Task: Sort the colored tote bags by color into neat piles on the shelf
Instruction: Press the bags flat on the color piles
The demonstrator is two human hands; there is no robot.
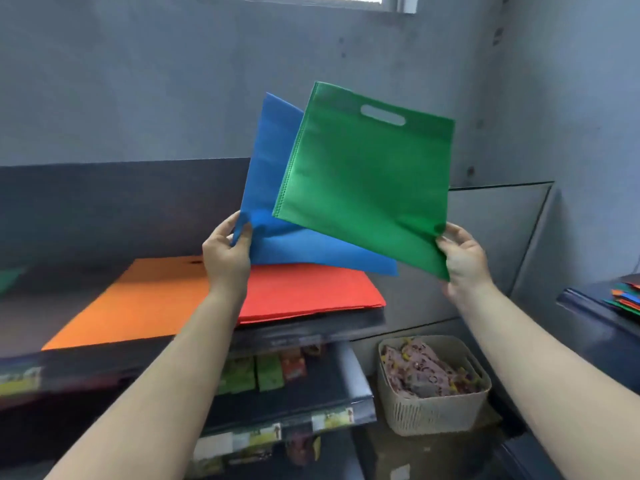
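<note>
My left grip (227,252) pinches a blue tote bag (273,202), my right grip (462,254) a green tote bag (363,178); below them, orange pile (138,303) and red pile (304,292) already lie on the shelf (311,329).

Two tote bags are held up at frame centre, one bag (367,174) overlapping in front of the other bag (270,188). Below them, two piles lie side by side on the shelf (311,329): left pile (138,299), right pile (311,292). A basket (433,407) sits lower right; more bags (625,296) lie at the right edge.
</note>
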